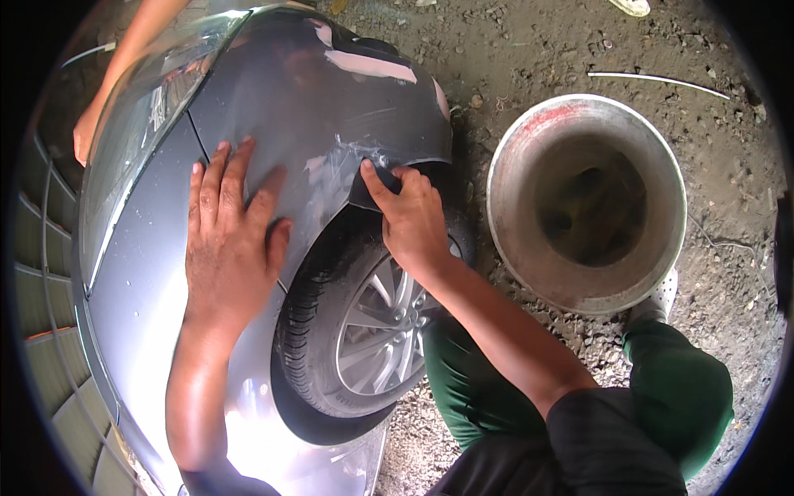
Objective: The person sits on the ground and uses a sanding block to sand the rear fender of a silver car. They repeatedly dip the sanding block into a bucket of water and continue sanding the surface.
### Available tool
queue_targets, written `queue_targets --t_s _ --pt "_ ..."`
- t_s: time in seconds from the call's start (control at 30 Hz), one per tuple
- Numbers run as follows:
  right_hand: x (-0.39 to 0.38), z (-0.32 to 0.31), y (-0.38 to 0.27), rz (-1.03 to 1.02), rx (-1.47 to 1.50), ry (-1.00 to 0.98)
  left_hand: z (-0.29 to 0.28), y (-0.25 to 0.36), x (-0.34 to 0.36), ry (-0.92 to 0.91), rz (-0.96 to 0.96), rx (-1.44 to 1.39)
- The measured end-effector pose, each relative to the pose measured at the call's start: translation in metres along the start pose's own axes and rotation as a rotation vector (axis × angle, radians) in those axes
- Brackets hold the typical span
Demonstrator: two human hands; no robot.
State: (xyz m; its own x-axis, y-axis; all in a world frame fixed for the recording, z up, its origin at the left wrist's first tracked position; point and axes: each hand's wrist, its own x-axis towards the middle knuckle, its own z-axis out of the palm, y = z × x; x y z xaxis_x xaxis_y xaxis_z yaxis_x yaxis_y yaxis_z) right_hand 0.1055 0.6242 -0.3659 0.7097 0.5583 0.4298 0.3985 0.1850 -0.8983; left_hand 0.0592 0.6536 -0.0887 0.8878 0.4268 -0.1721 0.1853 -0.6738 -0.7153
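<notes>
My left hand (pixel 230 236) lies flat on the grey car fender (pixel 277 107), fingers spread. My right hand (pixel 413 217) pinches a small dark pad (pixel 384 177) against the fender's edge, just above the wheel arch. Its exact kind is hard to make out, since the fingers partly cover it. Around the pad the paint is scuffed, with a whitish smeared patch (pixel 343 161). Farther off, pinkish filler patches (pixel 372 66) show near the car's corner. Below my right hand are the black tire (pixel 310 351) and the silver spoked rim (pixel 385 322).
A large whitish bucket (pixel 506 198) with dark murky contents stands on the gravelly ground at right. A thin white strip (pixel 657 79) lies beyond it. Another person's hand (pixel 87 132) is at the far left, past the windshield. My green-trousered knee (pixel 682 397) is beside the bucket.
</notes>
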Motion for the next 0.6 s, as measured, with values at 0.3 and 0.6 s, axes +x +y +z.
queue_targets --t_s 0.3,0.6 --pt "-0.009 -0.002 0.004 -0.059 0.044 0.001 0.001 0.002 -0.003 -0.008 0.005 0.002" --pt "0.062 -0.131 0.033 0.279 -0.322 -0.843 0.009 -0.003 -0.011 0.019 0.008 -0.011"
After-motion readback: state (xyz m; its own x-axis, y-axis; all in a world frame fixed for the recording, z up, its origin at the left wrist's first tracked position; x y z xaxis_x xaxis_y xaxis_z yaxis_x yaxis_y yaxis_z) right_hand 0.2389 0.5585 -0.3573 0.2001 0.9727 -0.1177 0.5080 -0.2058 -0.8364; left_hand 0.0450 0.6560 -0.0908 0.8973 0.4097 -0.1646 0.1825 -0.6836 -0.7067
